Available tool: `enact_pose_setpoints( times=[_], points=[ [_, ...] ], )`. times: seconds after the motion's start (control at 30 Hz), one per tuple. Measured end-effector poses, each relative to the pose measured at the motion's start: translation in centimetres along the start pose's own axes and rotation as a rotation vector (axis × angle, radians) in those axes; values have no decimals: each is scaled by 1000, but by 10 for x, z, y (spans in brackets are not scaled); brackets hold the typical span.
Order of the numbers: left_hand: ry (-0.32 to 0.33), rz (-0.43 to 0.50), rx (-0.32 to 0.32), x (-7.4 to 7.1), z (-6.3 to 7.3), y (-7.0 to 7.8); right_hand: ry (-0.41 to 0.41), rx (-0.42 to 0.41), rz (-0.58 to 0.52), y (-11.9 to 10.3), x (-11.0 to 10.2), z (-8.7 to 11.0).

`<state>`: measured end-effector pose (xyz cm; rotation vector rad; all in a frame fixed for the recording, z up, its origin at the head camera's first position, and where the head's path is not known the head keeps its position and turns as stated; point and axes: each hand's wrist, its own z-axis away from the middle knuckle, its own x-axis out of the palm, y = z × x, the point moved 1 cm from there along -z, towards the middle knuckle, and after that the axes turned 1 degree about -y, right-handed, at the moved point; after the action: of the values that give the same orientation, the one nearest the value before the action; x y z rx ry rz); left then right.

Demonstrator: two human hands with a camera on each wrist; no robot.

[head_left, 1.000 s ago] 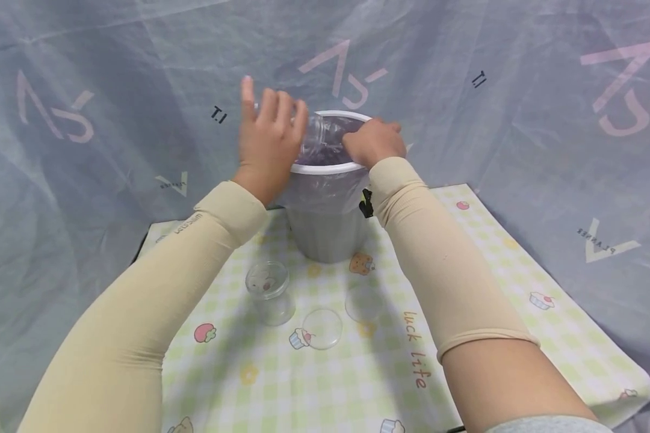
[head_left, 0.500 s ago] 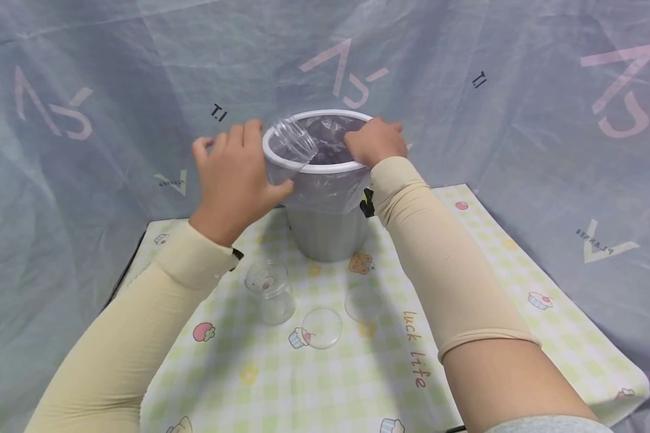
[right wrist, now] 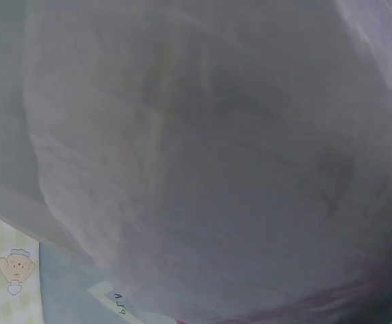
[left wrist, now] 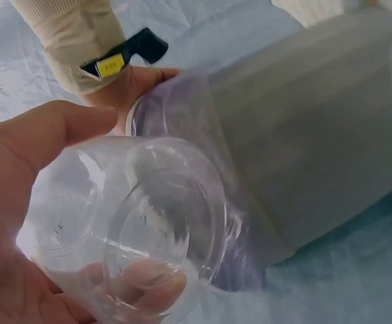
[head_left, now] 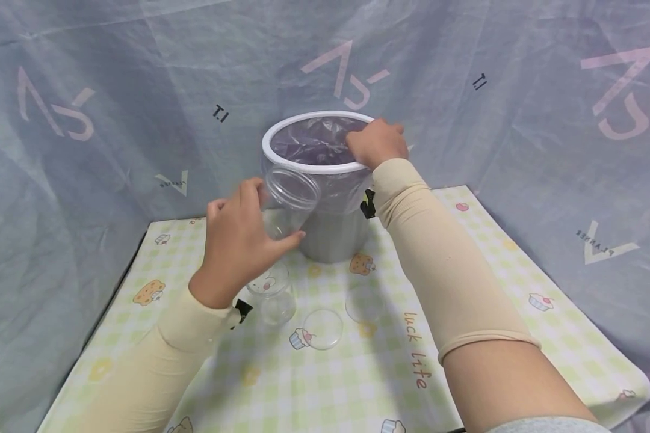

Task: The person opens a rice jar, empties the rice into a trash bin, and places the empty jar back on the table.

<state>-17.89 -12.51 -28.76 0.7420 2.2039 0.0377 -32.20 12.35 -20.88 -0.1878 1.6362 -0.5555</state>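
My left hand (head_left: 238,237) holds a clear plastic jar (head_left: 294,187) between thumb and fingers, its mouth tilted up toward the bin. In the left wrist view the jar's round base (left wrist: 159,223) faces the camera, and no contents show through the wall. A grey trash bin (head_left: 330,234) with a white rim ring stands behind it, lined with a thin translucent bag (head_left: 325,141). At the bin's right side my right hand (head_left: 380,143) grips the rim, fingertips hidden inside. The bin's bagged wall (right wrist: 203,148) fills most of the right wrist view.
Another clear jar (head_left: 277,307) stands on the checked tablecloth (head_left: 336,385), below my left hand. Two flat clear discs, one a round lid (head_left: 322,329) and one a fainter disc (head_left: 364,302), lie to its right. A blue-grey curtain (head_left: 439,78) hangs close behind the table.
My left hand has brought the jar out from over the bin's mouth, down and toward me, turning its opening upward. My right hand stays on the rim.
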Motion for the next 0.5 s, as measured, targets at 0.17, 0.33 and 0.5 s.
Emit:
enact_pose_setpoints(
  times=[0.17,0.33,0.5],
  points=[
    [10,96,19,11,21,6,7,-2,-5,2,-2,-2],
    [-33,147,37,27,40,18,14,9,-13,3,-5,-2],
    [-71,182,34,47,54,24,12,11,-15,3,-6,-1]
  ],
)
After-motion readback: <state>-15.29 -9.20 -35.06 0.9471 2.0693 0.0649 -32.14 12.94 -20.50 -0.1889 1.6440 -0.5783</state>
